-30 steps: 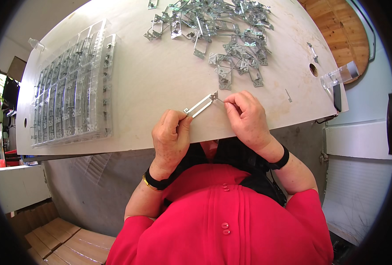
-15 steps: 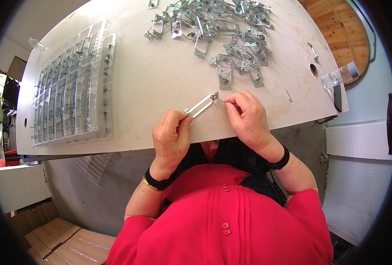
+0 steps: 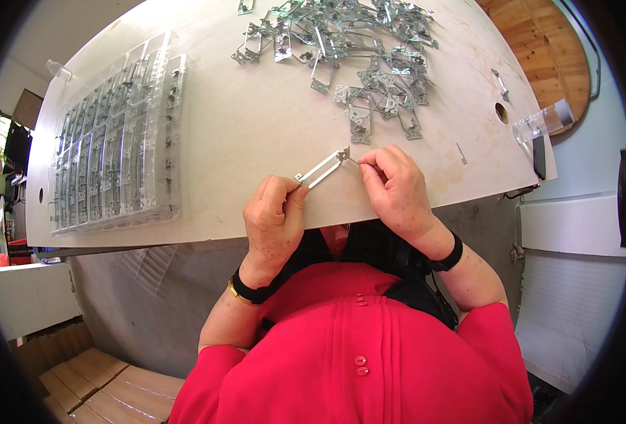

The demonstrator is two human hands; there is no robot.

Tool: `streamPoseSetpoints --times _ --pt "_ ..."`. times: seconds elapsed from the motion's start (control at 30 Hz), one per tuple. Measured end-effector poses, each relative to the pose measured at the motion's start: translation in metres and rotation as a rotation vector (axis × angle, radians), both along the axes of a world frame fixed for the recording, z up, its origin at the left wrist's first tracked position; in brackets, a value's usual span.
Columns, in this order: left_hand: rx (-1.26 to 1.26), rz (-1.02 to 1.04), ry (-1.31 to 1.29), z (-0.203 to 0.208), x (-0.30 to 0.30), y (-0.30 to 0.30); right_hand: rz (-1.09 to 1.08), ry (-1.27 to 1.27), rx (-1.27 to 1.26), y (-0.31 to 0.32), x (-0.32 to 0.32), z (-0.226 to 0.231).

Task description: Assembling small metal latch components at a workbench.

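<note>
Near the table's front edge, my left hand (image 3: 274,215) pinches one end of a long, narrow metal bracket (image 3: 321,169), which slants up to the right. My right hand (image 3: 397,187) is closed, thumb against forefinger, on a thin metal pin (image 3: 353,162) whose tip reaches the bracket's far end. Whether the pin sits inside the bracket is too small to tell. Beyond my hands lies a heap of similar metal brackets (image 3: 387,92), spreading to the back of the table.
Clear plastic trays (image 3: 115,134) filled with metal parts stand stacked at the left of the table (image 3: 221,141). On the right are a clear bottle (image 3: 542,121) lying on its side, a small loose metal strip (image 3: 462,153), a single bracket (image 3: 499,84) and a round hole (image 3: 501,112).
</note>
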State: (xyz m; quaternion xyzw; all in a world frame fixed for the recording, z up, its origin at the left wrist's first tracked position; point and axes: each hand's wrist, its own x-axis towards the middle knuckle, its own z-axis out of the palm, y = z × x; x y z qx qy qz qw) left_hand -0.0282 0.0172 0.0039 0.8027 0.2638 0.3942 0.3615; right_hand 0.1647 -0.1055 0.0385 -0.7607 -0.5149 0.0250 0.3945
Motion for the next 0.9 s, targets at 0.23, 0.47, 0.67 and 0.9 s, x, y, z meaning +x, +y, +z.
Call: streamPoseSetpoints --times 0.23,0.47,0.67,0.9 --pt "0.001 0.000 -0.002 0.0005 0.0001 -0.0008 -0.014 -0.011 -0.001 0.0007 0.0012 -0.0020" --pt "-0.019 -0.011 -0.013 -0.0017 0.0019 -0.0009 -0.030 0.043 -0.020 -0.0005 0.0007 -0.0016" --pt "-0.003 -0.005 -0.003 0.0007 0.0000 0.0003 -0.033 0.035 -0.006 0.0025 0.0004 -0.0033" --pt "-0.004 0.004 -0.023 0.0007 0.0019 -0.0007 -0.045 0.045 -0.015 0.0018 -0.0002 -0.0029"
